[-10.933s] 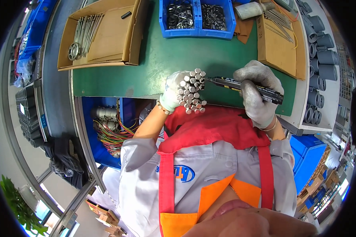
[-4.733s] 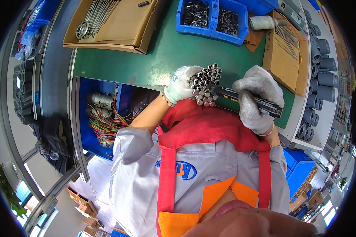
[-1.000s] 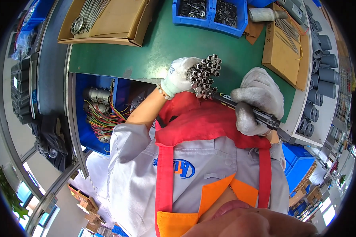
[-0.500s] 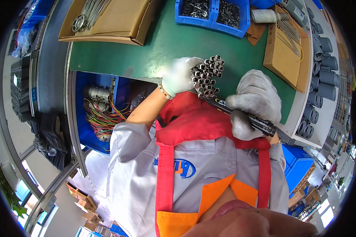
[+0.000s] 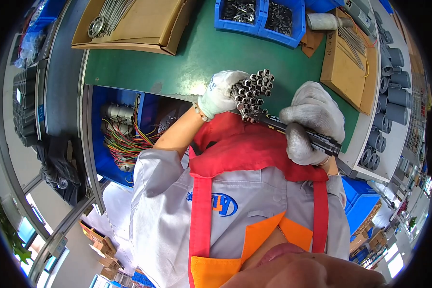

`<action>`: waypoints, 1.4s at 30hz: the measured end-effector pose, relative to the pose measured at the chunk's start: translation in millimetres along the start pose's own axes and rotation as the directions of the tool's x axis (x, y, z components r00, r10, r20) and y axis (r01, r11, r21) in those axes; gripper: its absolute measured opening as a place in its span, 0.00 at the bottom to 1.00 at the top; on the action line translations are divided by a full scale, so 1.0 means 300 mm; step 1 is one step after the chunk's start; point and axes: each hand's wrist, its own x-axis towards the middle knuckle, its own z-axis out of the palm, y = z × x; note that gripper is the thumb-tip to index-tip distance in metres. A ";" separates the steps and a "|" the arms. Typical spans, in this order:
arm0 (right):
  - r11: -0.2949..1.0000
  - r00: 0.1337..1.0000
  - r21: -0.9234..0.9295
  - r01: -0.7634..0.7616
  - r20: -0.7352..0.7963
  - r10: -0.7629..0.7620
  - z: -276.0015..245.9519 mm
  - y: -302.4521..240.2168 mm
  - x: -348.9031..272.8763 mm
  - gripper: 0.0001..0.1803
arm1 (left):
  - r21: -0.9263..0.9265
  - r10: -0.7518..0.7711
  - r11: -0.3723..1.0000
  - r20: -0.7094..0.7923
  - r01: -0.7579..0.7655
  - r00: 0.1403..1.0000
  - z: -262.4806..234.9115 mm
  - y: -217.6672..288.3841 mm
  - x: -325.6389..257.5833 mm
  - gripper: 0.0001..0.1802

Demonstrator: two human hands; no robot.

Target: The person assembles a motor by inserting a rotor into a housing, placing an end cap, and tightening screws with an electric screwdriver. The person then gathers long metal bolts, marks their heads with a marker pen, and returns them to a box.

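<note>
My gloved left hand is closed around a bundle of thin metal rods, their shiny ends with nut-like tips facing me. How far the rods reach behind the hand is hidden. Across from it, my gloved right hand grips a black marker pen, its front end pointing at the lower rod ends. Whether the pen's tip touches a rod I cannot tell. Both white gloves show, the right one greyed at the fingers. The bundle is held over the near edge of the green bench.
A cardboard box of metal rods stands at the back left. Blue bins of small dark parts are at the back. On the right are another cardboard box and grey cylinders. Below the bench sits a blue crate with wired parts.
The marker pen and my right hand have shifted slightly to the right. The rod bundle has tilted or moved very little in my left hand.
</note>
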 end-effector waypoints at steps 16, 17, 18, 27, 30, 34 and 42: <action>0.975 0.979 0.174 0.136 -0.173 -0.106 -0.101 0.004 0.007 0.05 | 0.064 0.005 0.998 0.062 -0.009 0.998 -0.005 0.010 0.056 0.13; 0.969 0.992 0.228 0.099 -0.103 -0.077 -0.182 0.008 -0.043 0.16 | 0.133 0.060 0.989 0.083 -0.071 0.995 0.017 0.017 0.073 0.12; 0.867 0.962 0.498 -0.020 0.245 -0.119 -0.282 0.067 -0.045 0.06 | 0.241 0.204 0.944 0.106 -0.224 0.973 -0.025 0.062 0.074 0.10; 0.656 0.404 0.022 -0.755 -0.772 0.491 -0.356 0.068 -0.700 0.20 | -0.643 -0.468 0.655 0.068 0.397 0.881 0.040 0.208 0.156 0.07; 0.568 0.480 -0.233 -0.790 -0.811 0.336 -0.397 0.103 -0.889 0.20 | -0.810 -0.383 0.413 0.259 0.415 0.887 0.095 0.258 0.336 0.10; 0.396 0.566 -0.460 -0.794 -0.797 0.210 -0.404 0.162 -0.974 0.20 | -0.820 -0.365 0.219 0.434 0.529 0.824 0.337 0.447 0.632 0.10; 0.231 0.600 -0.555 -0.799 -0.759 0.253 -0.402 0.195 -0.988 0.20 | -0.799 -0.479 -0.441 0.595 0.410 0.645 0.918 0.406 0.890 0.11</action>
